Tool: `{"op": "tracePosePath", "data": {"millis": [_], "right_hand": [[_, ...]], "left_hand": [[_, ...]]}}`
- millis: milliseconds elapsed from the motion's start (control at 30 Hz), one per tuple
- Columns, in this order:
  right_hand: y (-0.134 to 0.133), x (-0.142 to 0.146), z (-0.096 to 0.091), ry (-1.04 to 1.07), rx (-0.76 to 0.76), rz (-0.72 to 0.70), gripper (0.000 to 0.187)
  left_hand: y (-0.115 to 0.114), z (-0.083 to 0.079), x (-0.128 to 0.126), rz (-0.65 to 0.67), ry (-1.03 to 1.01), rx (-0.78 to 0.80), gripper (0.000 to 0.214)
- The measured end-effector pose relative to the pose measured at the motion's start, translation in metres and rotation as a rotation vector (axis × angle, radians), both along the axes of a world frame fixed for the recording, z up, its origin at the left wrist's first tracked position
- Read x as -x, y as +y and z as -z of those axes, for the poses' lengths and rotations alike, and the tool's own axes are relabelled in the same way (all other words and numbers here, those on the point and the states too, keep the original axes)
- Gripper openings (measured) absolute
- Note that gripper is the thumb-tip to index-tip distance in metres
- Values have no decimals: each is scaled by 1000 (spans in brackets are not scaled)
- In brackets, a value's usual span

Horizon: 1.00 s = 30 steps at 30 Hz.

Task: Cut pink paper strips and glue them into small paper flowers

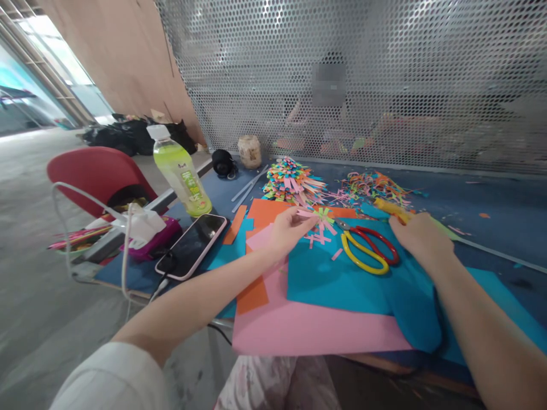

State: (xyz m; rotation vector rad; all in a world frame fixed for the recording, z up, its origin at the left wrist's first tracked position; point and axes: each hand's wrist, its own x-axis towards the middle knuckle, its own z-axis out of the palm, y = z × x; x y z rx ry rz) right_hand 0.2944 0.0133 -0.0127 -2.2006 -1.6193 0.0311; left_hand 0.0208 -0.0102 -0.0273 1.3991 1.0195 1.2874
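Observation:
My left hand [285, 232] is closed, its fingertips pinching thin paper strips [325, 215] in pink and light green, fanned out like a small burst. My right hand [423, 238] is closed around a yellow tool [392, 209], mostly covered by my fingers, so its exact kind is unclear. Between the hands lie scissors [371, 250] with one red and one yellow handle loop. They rest on blue paper [337, 285], where cut pink strips [317, 239] are scattered. Under it spreads a large pink sheet [299, 330]. Orange paper [265, 212] shows behind my left hand.
Behind the sheets stand a heap of multicoloured paper bursts [290, 181] and a pile of thin shreds [371, 187]. To the left are a phone [192, 246], a drink bottle [182, 176], a tissue pack [147, 228] and a white cable [123, 273]. A perforated metal panel [265, 74] borders the back.

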Motion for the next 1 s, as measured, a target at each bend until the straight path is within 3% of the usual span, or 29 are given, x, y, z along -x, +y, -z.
{"op": "tracePosePath", "data": {"millis": [100,167,267,433,567,700,1000], "right_hand": [[-1,9,-9,-11,19,216,58],[-3,16,-14,-14,7,232,56],[-8,24,-17,-55,-135,112,52],[-14,30,-8,-299,-599,-281,56],[-16,37,-7,-496,-848,-540,50],[-19,40,-10,-563,-906,-648,50],[-19,42,-8,-608,-919,-655,48]], "left_hand": [[1,0,0,4,-19,1,30],[2,0,1,-12,-15,-3,30],[5,0,2,-33,-3,3,30],[9,-4,3,-75,-65,40,32],[11,-5,3,-83,-120,54,32],[15,-1,4,-99,-127,41,29],[18,2,6,-84,-130,37,27]]}}
